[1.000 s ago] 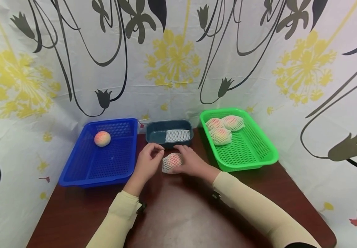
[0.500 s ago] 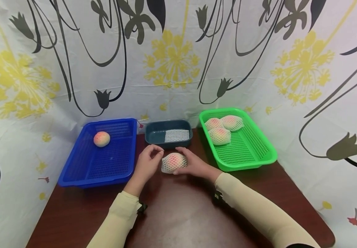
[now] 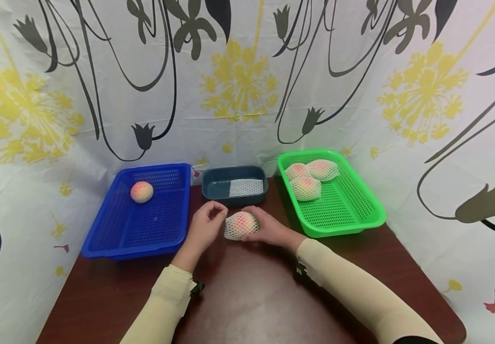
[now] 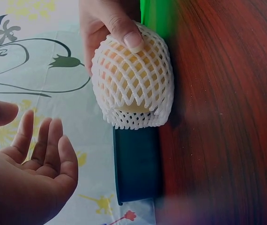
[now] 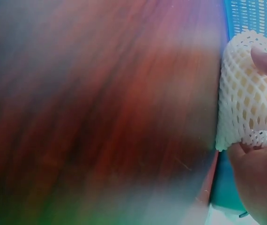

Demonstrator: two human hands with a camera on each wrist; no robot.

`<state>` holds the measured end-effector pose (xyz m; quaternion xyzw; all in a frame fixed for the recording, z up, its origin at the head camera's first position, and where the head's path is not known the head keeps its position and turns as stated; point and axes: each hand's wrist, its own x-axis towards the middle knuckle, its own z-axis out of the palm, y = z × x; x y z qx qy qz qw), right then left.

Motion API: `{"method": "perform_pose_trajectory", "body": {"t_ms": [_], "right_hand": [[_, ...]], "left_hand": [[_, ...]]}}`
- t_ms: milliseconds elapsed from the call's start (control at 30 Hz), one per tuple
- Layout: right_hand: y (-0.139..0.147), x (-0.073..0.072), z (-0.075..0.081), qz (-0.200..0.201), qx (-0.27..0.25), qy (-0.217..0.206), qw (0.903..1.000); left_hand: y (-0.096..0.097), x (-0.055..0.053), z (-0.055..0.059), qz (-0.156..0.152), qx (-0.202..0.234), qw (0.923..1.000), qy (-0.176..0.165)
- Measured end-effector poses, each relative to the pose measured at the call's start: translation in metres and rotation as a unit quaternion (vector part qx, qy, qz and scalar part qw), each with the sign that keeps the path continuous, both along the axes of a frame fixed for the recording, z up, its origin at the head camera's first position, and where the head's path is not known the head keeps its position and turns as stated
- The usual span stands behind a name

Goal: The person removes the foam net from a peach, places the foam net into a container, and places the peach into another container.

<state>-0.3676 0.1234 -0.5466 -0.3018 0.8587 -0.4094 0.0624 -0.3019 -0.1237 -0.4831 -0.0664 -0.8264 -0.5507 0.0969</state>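
Note:
A pink-and-cream peach in a white foam net (image 3: pixel 241 226) is in the middle of the head view, over the table. My right hand (image 3: pixel 270 229) grips its right side, with the thumb on the net in the left wrist view. The net's loose end points left, towards my left hand (image 3: pixel 205 222). That hand stands apart from the peach, its fingers loosely bent and holding nothing; the left wrist view shows the gap between the left hand (image 4: pixel 35 173) and the netted peach (image 4: pixel 133 75).
A blue basket (image 3: pixel 183 205) with one bare peach (image 3: pixel 142 192) stands left. At the back, a dark teal tray (image 3: pixel 215 193) holds white foam nets (image 3: pixel 246 188). The green basket (image 3: pixel 359 205) on the right contains 3 netted peaches (image 3: pixel 305 188). All stand on a brown table (image 3: pixel 247 286).
My right hand's fingers spread and drew back to the right along the netted peach, baring more of it, then came in against its side again. The left hand has hardly moved.

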Motion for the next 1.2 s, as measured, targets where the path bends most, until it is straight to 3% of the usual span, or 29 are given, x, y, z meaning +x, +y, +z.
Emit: {"method": "perform_pose_trajectory", "body": {"t_ms": [333, 500, 900, 1200], "right_hand": [[-0.003, -0.001, -0.002, 0.008, -0.003, 0.017, 0.9998], [-0.004, 0.003, 0.006, -0.001, -0.011, 0.036, 0.9993], [-0.004, 0.024, 0.066, -0.012, -0.045, 0.082, 0.9955], [0.003, 0.035, 0.104, 0.006, -0.058, 0.107, 0.9925]], "left_hand": [[-0.002, 0.001, 0.002, -0.001, 0.004, 1.0000, 0.000], [-0.005, 0.003, 0.008, -0.005, 0.001, 1.0000, 0.007], [-0.026, 0.011, 0.028, -0.008, 0.002, 0.9995, 0.032], [-0.029, 0.016, 0.032, -0.055, -0.010, 0.9972, 0.050]]}}
